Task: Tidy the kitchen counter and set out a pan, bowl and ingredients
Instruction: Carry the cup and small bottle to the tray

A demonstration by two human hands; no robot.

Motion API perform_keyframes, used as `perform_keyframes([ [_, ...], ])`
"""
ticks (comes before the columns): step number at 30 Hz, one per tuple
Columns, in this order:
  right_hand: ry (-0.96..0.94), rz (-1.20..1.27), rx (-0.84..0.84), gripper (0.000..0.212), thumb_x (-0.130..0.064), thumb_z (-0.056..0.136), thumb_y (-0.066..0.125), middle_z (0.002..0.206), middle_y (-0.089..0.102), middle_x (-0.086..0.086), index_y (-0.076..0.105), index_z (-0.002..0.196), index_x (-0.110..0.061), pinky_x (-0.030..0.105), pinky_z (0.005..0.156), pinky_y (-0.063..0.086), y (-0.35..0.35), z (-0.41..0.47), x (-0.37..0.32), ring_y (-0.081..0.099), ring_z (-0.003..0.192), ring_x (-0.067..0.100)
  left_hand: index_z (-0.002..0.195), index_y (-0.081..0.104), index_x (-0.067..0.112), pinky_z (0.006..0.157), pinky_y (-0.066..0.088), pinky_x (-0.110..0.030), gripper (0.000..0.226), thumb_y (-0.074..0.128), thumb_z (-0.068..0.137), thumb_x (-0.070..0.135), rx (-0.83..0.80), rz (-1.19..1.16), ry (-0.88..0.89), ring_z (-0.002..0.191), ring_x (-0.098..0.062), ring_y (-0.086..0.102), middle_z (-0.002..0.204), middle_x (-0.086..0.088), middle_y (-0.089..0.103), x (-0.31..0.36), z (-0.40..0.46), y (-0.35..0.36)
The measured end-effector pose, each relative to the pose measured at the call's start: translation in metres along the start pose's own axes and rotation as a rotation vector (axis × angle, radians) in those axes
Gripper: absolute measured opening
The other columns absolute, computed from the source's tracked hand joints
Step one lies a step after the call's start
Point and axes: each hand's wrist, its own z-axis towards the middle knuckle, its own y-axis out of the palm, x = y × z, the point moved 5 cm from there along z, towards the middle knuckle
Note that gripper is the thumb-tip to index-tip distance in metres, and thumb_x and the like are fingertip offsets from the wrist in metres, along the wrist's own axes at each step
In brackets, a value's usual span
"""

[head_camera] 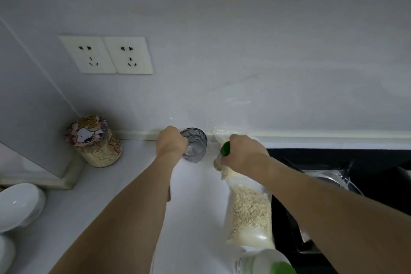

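My left hand [170, 140] grips a clear ribbed drinking glass [195, 147] that stands on the white counter [195, 207] close to the back wall. My right hand [243, 153] is closed on a small green object [225, 149] at the top of a clear plastic bag of oats [250, 211]. The bag lies lengthwise on the counter beside the black hob. A white bowl [19, 203] sits at the far left edge. A metal pan [331, 179] shows partly on the hob behind my right forearm.
A jar of oats with a cartoon-dog lid [94, 140] stands in the back left corner. A bottle with a green cap [266, 262] stands at the bottom edge. Two wall sockets [106, 54] are above the counter. The black hob [333, 155] fills the right side.
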Motion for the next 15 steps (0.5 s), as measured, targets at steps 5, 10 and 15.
perform_keyframes([
  [5, 0.016, 0.059, 0.085, 0.029, -0.029, 0.077, 0.067, 0.081, 0.051, -0.002, 0.048, 0.094, -0.015, 0.026, 0.060, 0.039, -0.037, -0.046, 0.030, 0.056, 0.081, 0.022, 0.096, 0.064, -0.002, 0.077, 0.048, -0.031, 0.017, 0.051, 0.086, 0.004, 0.069, 0.069, 0.073, 0.101, -0.036, 0.063, 0.106, -0.021, 0.067, 0.052, -0.044, -0.040],
  [10, 0.046, 0.107, 0.165, 0.029, -0.029, 0.075, 0.068, 0.078, 0.052, -0.002, 0.050, 0.092, -0.015, 0.026, 0.057, 0.041, -0.083, -0.110, 0.081, 0.058, 0.077, 0.022, 0.084, 0.058, 0.003, 0.070, 0.045, -0.030, 0.005, 0.054, 0.083, 0.007, 0.072, 0.094, 0.182, 0.098, -0.037, 0.064, 0.104, -0.021, 0.067, 0.128, -0.113, -0.058],
  [15, 0.077, 0.192, 0.263, 0.024, -0.027, 0.074, 0.069, 0.077, 0.054, -0.002, 0.049, 0.083, -0.017, 0.027, 0.059, 0.045, -0.123, -0.179, 0.153, 0.059, 0.076, 0.023, 0.071, 0.059, 0.003, 0.057, 0.054, -0.028, 0.014, 0.055, 0.083, 0.010, 0.026, 0.030, 0.298, 0.066, -0.031, 0.070, 0.069, -0.016, 0.066, 0.214, -0.195, -0.055],
])
